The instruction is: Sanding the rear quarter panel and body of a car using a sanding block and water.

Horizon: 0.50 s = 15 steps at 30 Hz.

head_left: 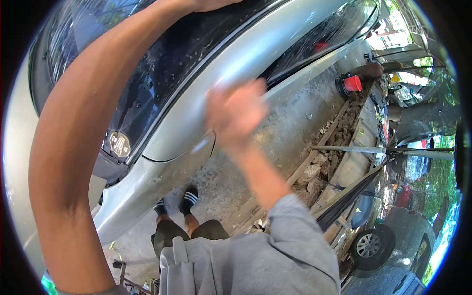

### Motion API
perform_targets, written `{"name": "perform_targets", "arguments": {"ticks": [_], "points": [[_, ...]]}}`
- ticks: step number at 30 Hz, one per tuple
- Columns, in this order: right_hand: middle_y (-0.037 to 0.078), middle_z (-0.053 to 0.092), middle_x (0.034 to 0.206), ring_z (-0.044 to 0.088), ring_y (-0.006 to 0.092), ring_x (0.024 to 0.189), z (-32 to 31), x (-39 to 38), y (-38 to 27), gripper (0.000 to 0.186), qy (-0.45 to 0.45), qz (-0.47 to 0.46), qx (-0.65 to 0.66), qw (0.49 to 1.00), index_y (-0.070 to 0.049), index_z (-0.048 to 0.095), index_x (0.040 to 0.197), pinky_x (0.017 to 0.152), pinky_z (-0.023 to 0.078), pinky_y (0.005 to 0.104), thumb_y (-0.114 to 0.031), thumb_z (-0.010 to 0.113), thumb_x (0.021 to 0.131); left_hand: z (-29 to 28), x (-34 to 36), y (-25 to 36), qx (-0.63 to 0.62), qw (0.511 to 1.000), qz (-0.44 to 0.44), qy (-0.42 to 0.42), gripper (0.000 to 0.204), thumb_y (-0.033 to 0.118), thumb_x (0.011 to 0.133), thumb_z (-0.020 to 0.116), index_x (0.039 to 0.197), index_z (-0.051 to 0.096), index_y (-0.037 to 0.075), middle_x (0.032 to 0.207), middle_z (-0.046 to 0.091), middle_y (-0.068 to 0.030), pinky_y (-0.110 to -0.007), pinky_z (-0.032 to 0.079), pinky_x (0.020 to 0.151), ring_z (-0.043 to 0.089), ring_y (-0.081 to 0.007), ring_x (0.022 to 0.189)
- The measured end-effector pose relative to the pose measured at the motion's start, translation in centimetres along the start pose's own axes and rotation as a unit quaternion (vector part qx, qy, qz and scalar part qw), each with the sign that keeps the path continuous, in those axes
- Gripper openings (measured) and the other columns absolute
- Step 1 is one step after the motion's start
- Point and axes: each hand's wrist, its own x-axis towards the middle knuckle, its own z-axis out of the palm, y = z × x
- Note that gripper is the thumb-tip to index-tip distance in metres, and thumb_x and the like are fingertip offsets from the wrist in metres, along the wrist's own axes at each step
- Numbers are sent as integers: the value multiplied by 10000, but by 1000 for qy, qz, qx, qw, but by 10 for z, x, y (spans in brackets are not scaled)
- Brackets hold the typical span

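Observation:
A silver car fills the left and upper part of the view, with its pale, shiny pillar (184, 108) running up beside the dark windshield (182, 54). My left arm reaches over the windshield, and my left hand (214, 4) is cut off by the top edge, its fingers out of sight. Smeared by motion, my right hand (237, 110) is over the pillar near the front corner of the side window (307, 49). Whether it holds anything does not show. Streaks and specks that look like water mark the glass. A pale sticker (118, 144) is at the windshield's lower corner.
My feet (188, 199) stand on the concrete floor beside the car. A red bucket (352, 83) is farther along on the right. Broken rubble (319, 172) and boards border the floor there. A pole (349, 148) and a parked grey vehicle (405, 236) are beyond.

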Motion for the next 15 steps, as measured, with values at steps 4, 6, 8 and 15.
{"name": "perform_targets", "arguments": {"ticks": [4,6,8,15], "points": [[24,507,589,572,230,623,-1,-4,5,399,8,15,145,989,-123,407,647,570,538,351,-255,543,998,-3,-5,-6,-16,999,-9,-30,434,411,875,651,1122,579,62,1095,597,-171,-438,441,958,548,-345,1107],[31,494,585,544,221,602,3,-4,-2,401,33,72,173,982,-110,419,640,553,495,347,-238,545,999,-9,1,-5,13,1000,9,-27,423,402,877,652,1120,579,64,1097,600,-168,-434,447,949,554,-342,1101],[45,467,579,490,203,560,4,-14,0,406,58,175,201,962,-84,443,627,520,408,337,-205,551,1000,4,3,-3,16,999,28,-15,412,393,879,654,1118,580,66,1099,603,-165,-431,453,940,561,-339,1096],[99,425,609,403,266,585,10,58,104,443,145,387,172,894,-36,436,607,564,325,399,-214,605,976,-8,-7,2,0,996,-66,-63,375,352,864,698,1113,579,98,1136,601,-177,-440,470,908,595,-328,1055]]}}
